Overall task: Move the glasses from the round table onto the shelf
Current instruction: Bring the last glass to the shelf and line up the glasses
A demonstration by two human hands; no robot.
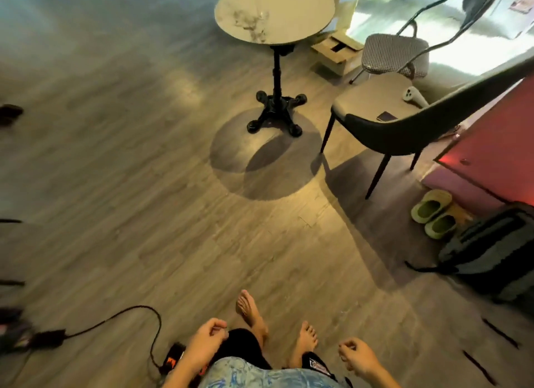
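The round marble-topped table stands on a black pedestal at the top of the head view, well ahead of me across the wooden floor. A faint clear shape on its top, possibly a glass, is too blurred to make out. My left hand and my right hand hang low at the bottom edge, far from the table. Both have loosely curled fingers and hold nothing. My bare feet show between them. No shelf is recognisable in view.
A dark-backed chair holding a white controller stands right of the table, with a checked chair and a cardboard box behind. Green slippers, a backpack and a red cabinet line the right. A cable and adapter lie at left.
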